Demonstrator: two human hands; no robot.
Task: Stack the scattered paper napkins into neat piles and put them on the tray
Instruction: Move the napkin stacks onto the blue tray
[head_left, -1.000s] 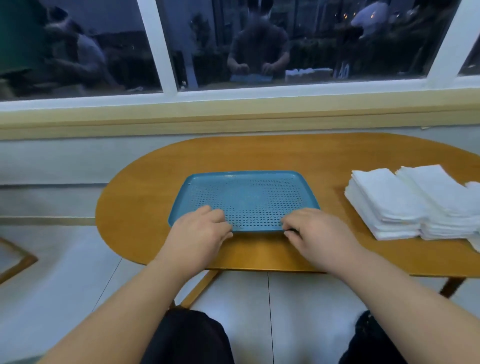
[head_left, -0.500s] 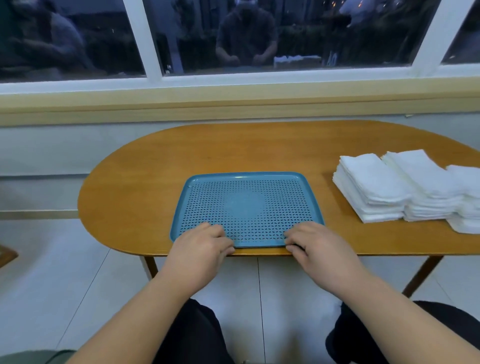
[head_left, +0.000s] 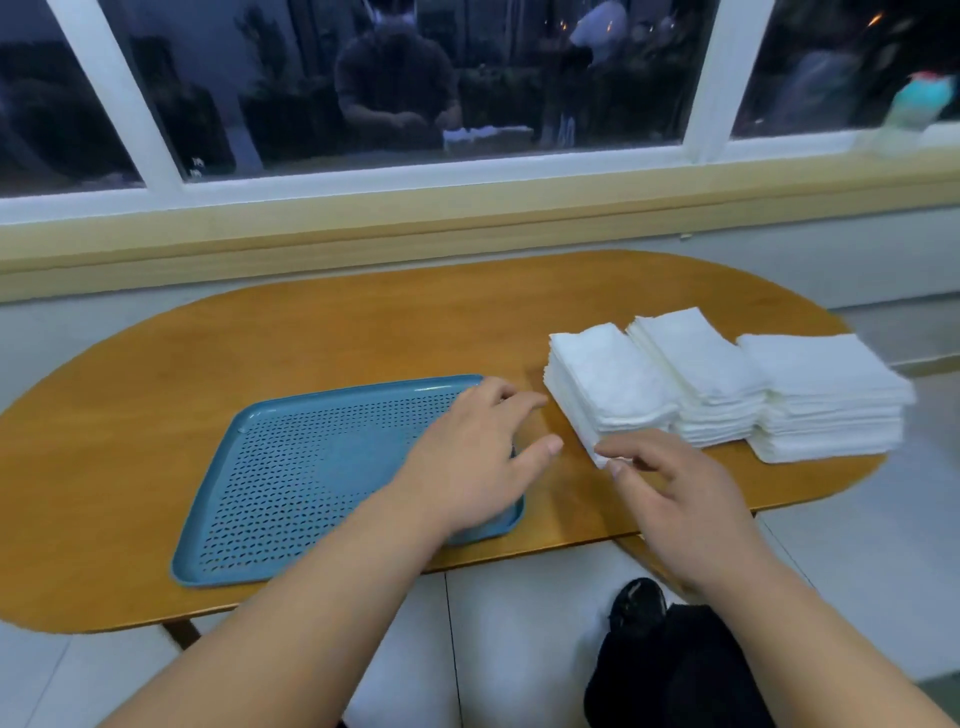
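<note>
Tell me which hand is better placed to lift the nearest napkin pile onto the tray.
Right. The right hand has its fingertips at the near corner of the leftmost napkin pile; the left hand hovers over the right edge of the blue tray, short of the pile.

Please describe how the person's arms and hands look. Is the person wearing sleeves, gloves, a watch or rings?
Both forearms are bare as far as the frame shows; no sleeve is visible. The left hand and the right hand wear no gloves. No watch, bracelet or ring is visible on either. The fingernails that show are short.
</note>
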